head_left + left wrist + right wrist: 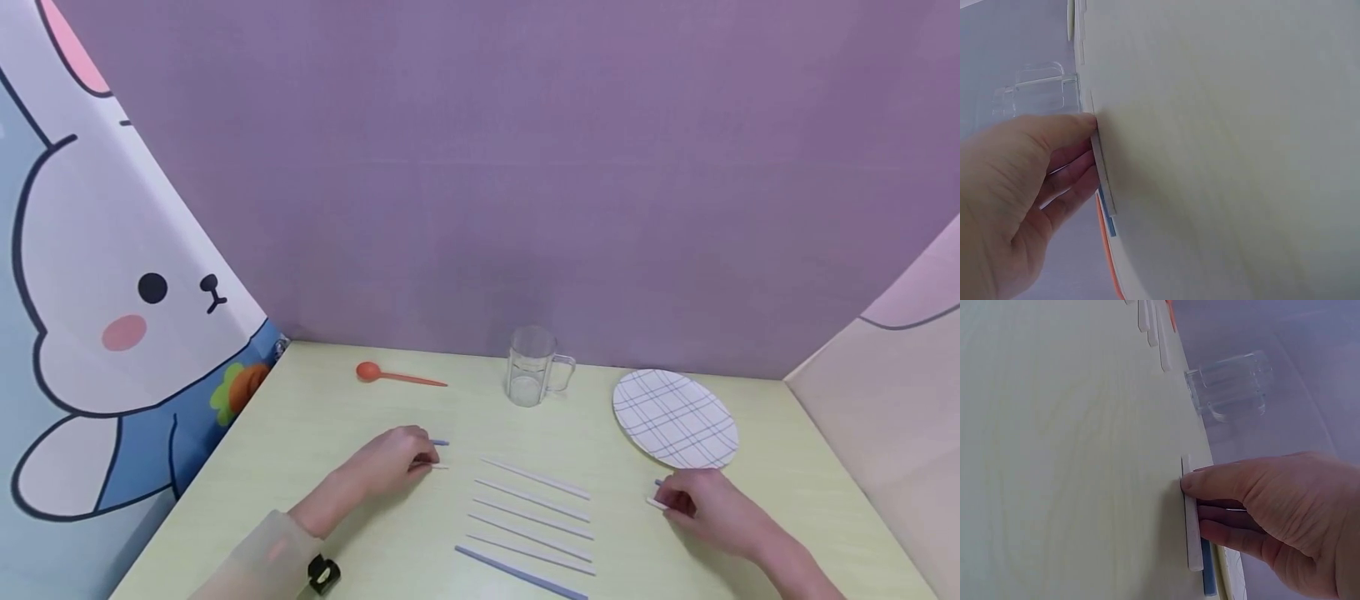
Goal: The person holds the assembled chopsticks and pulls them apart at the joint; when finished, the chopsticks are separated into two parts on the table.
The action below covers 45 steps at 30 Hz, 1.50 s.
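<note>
Purple cloth (pixel 480 167) backs a pale table (pixel 810 467), with a rabbit print (pixel 120 275) rising at the left. Near the table's left side, the person's left hand (pixel 397 460) bends its fingers and pinches a left white stick (pixel 1104 175): the thumb presses its near side, the fingertips lie along its far side, and one end shows past them to the right. A left blue stick (pixel 440 442) lies just beyond, on the far side of that stick, partly hidden by the fingers. Off to the right, the right hand (pixel 708 508) pinches a right white stick (pixel 1192 531) in the same way, thumb on the near side and curled fingers on the far side, with both ends showing past the grip. A right blue stick (pixel 1209 572) lies just behind it, by the fingertips; whether they touch it is hard to tell. Between the hands, five white sticks (pixel 532 518) lie apart in a slanting row, with a middle blue stick (pixel 521 573) nearest. Along the far side are an orange spoon (pixel 368 372) at left, a clear mug (pixel 527 375) standing upright, and a checked plate (pixel 675 417) at right, just beyond the right hand.
</note>
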{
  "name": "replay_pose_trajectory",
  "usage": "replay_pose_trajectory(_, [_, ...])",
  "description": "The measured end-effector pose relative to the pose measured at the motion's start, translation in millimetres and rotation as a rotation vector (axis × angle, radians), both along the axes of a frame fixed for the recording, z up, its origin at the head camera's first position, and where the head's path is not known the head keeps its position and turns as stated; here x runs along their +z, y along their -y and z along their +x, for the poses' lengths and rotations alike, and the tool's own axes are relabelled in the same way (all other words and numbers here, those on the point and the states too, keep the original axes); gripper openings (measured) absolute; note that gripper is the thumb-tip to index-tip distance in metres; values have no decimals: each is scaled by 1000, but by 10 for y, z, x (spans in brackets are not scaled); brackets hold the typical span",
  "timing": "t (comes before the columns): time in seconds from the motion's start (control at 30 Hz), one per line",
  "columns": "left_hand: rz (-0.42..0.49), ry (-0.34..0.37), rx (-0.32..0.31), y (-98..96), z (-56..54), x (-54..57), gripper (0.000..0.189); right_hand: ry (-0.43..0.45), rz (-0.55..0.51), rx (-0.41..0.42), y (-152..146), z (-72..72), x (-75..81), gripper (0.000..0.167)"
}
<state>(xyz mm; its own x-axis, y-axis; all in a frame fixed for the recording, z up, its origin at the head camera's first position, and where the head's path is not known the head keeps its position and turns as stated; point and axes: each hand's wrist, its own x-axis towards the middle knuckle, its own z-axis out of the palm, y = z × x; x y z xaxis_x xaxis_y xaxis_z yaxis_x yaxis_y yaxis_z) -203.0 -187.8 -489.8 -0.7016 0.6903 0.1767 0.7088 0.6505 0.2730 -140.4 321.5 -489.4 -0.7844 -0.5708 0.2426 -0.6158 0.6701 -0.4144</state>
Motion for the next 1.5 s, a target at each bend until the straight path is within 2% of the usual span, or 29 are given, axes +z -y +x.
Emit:
replay_pose_trajectory(0.13, [-5,12,12,-28,10,50,8,12,6,-15,25,-16,63,23])
replay_pose_trajectory(0.2, [-16,6,11,-68,10,91,8,-10,1,-19,47,-37,98,23])
replay_pose_trajectory(0.4, [-55,-2,-22,-324,-41,266,7,-77,2,-12,173,-138,202,19])
replay_pose_trajectory(0.53, [-60,0,-60,-544,-75,364,6,-42,6,-6,320,-198,278,15])
replay_pose_trajectory(0.67, [-61,-12,-109,-756,-112,403,6,5,18,0,500,-262,333,11])
replay_pose_trajectory(0.87, [-63,16,-146,-1036,-150,366,7,44,18,57,776,-376,327,9])
replay_pose_trajectory(1.07, [-93,44,-163,-1237,-149,279,9,62,17,120,1045,-446,293,9])
replay_pose_trajectory(1.3, [-119,63,-115,-1309,-135,151,14,91,19,170,1310,-466,188,8])
replay_pose_trajectory(1.5, [-135,62,-97,-1318,-139,118,10,133,15,176,1392,-465,107,9])
